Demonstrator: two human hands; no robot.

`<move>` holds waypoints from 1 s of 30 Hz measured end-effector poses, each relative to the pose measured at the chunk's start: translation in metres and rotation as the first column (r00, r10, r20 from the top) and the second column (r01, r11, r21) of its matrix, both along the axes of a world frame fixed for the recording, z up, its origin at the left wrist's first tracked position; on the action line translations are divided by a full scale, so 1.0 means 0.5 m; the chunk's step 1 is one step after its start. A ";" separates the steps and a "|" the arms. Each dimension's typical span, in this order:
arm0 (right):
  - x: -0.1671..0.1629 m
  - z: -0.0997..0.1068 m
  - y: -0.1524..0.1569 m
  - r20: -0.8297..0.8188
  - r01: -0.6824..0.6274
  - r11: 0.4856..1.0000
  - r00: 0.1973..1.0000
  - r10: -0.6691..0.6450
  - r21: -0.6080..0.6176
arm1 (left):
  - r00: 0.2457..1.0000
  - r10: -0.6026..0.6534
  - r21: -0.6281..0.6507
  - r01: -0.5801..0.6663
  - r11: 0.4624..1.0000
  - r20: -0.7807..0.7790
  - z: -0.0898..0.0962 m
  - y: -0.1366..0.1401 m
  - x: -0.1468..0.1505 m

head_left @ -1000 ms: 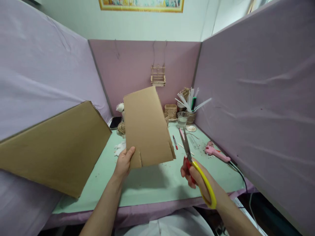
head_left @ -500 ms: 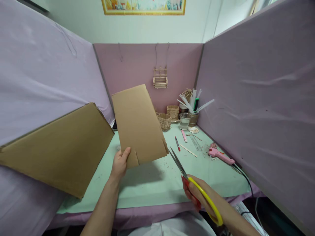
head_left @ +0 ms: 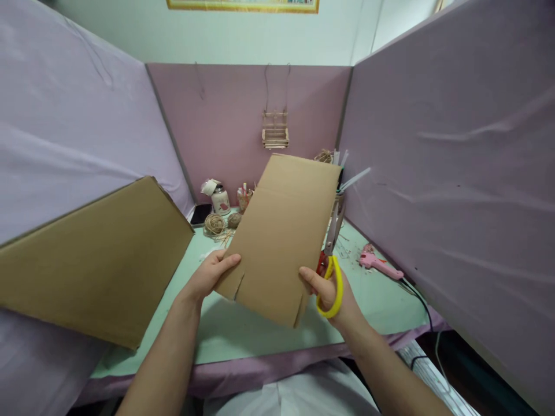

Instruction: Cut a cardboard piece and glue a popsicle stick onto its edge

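A rectangular piece of brown cardboard (head_left: 284, 231) is held up in front of me, tilted, with short slits along its lower edge. My left hand (head_left: 212, 271) pinches its lower left corner, thumb on the near face. At the lower right edge, my right hand (head_left: 332, 294) presses its thumb on the cardboard. That same hand also keeps hold of scissors (head_left: 333, 245) with one yellow and one red handle, blades pointing up beside the cardboard's right edge. The fingers behind the cardboard are hidden.
A larger cardboard sheet (head_left: 95, 266) leans at the left. Twine balls (head_left: 214, 224), a phone (head_left: 201, 214) and a jar (head_left: 221, 200) sit at the back left. A pink glue gun (head_left: 380, 264) with a cable lies right. A small stick rack (head_left: 275, 132) hangs on the back panel.
The cardboard has turned clockwise and shifted right. My right hand has moved up from below and taken hold of its right edge; the scissors now point upward beside it.
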State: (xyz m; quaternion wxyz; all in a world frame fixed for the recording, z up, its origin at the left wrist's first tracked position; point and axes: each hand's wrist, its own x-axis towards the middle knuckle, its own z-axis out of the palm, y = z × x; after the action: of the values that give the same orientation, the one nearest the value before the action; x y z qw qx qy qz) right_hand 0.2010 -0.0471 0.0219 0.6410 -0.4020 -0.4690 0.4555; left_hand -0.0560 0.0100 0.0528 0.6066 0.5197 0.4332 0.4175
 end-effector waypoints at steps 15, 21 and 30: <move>-0.050 -0.018 0.059 -0.032 0.466 0.884 0.884 -0.467 -0.030 | 0.862 0.165 -0.132 -0.115 0.984 0.479 -0.054 -0.118 0.219; -0.047 -0.026 0.004 -0.085 0.275 0.961 0.958 -0.275 -0.004 | 0.833 0.274 -0.128 -0.243 0.962 0.481 -0.046 -0.136 0.180; 0.019 -0.142 -0.127 0.171 -0.315 0.924 0.920 0.354 -0.217 | 0.795 0.364 -0.070 -0.380 0.922 0.485 -0.020 -0.138 0.092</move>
State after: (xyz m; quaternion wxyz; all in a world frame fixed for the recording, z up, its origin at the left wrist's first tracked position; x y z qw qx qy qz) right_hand 0.2106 -0.1106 -0.0494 0.4610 -0.4187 -0.5506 0.5559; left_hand -0.0102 -0.0589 0.0426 0.5940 0.3110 0.3526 0.6528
